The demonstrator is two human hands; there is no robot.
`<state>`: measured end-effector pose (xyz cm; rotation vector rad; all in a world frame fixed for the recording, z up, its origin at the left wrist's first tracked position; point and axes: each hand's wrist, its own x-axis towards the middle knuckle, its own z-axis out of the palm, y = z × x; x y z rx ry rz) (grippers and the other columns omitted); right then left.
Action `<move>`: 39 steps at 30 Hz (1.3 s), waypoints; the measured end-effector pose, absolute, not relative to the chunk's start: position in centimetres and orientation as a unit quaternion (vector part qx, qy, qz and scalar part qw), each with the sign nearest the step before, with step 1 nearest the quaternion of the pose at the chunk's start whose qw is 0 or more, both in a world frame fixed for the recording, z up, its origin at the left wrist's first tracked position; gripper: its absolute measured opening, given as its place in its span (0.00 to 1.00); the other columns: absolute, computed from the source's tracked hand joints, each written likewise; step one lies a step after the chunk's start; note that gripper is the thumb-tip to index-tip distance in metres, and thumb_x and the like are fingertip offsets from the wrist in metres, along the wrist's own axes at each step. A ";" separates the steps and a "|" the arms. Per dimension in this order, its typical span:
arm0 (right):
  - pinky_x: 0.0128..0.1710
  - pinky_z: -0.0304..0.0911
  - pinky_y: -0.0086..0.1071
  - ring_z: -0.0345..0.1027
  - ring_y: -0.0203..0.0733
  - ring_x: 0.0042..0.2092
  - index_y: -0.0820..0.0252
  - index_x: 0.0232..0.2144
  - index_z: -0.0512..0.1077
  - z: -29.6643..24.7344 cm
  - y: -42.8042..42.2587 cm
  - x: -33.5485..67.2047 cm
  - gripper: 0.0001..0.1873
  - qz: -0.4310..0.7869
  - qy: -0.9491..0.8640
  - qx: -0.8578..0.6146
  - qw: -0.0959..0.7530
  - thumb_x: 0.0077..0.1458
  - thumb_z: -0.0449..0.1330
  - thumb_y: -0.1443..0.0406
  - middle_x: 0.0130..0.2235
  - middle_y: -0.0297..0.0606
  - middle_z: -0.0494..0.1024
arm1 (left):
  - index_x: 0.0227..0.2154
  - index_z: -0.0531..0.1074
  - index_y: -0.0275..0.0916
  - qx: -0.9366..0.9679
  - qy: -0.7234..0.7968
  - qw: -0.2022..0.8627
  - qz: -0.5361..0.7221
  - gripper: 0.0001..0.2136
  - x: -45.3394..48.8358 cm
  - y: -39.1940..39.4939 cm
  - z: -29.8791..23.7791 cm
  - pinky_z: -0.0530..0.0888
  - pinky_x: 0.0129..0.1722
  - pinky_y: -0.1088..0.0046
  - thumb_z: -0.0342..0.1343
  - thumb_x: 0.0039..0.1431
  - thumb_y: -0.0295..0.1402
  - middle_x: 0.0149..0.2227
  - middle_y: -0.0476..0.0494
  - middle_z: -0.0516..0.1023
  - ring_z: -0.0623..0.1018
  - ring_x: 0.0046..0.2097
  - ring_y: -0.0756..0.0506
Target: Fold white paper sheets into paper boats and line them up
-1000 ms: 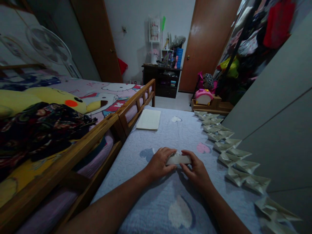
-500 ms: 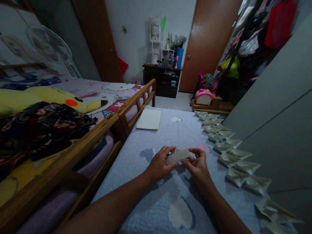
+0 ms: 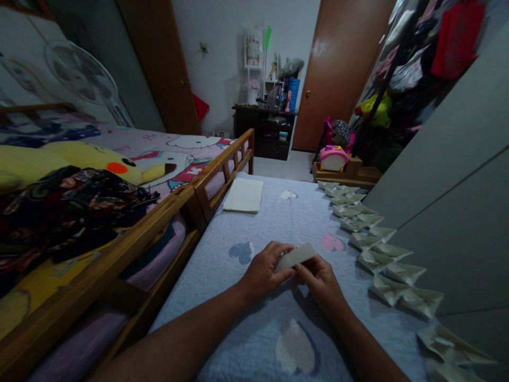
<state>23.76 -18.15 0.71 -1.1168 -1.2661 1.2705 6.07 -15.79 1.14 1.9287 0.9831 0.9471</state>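
Note:
A small pale piece of folded paper (image 3: 299,255) is held up between both hands, above the blue bedspread (image 3: 222,286). My left hand (image 3: 265,269) grips its left part, thumb on the near side and fingers over the far side. At the near right, my right hand (image 3: 318,276) pinches the paper's lower edge, the thumb close to the left thumb; its other fingers are partly hidden behind the paper. Folded paper boats (image 3: 403,271), several of them, run in paired rows along the bed's right edge. Farther forward lies a stack of paper sheets (image 3: 244,195).
A wooden bed rail (image 3: 167,204) runs along the left side, with a plush toy (image 3: 91,159) and dark patterned cloth (image 3: 71,212) beyond it. At the right stands a pale cabinet (image 3: 449,212). A dark desk (image 3: 264,130) is against the far wall.
The right hand has moved from the paper's right end to its lower edge, nearer the left thumb. Both hands and the paper have shifted slightly right.

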 end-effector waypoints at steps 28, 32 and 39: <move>0.24 0.60 0.27 0.61 0.35 0.25 0.60 0.28 0.69 0.9 -18.4 23.2 0.06 0.502 -0.494 -0.486 0.517 0.47 0.60 0.63 0.24 0.30 0.69 | 0.57 0.63 0.43 0.795 0.362 0.320 0.368 0.22 6.6 -16.9 0.9 0.71 0.56 0.60 0.55 0.59 0.29 0.55 0.39 0.66 0.72 0.55 0.41; 0.27 0.62 0.28 0.63 0.36 0.28 0.59 0.30 0.70 1.0 -18.3 23.3 0.07 0.483 -0.511 -0.480 0.524 0.48 0.61 0.63 0.27 0.30 0.70 | 0.55 0.63 0.42 0.799 0.347 0.309 0.381 0.20 6.9 -17.0 1.0 0.72 0.54 0.60 0.54 0.59 0.27 0.53 0.38 0.69 0.72 0.54 0.40; 0.30 0.63 0.27 0.67 0.37 0.29 0.59 0.32 0.72 1.0 -18.4 23.5 0.07 0.404 -0.576 -0.498 0.507 0.47 0.59 0.67 0.29 0.31 0.74 | 0.57 0.61 0.38 0.801 0.376 0.252 0.392 0.27 7.6 -17.8 0.8 0.73 0.51 0.58 0.50 0.52 0.22 0.50 0.36 0.74 0.74 0.50 0.39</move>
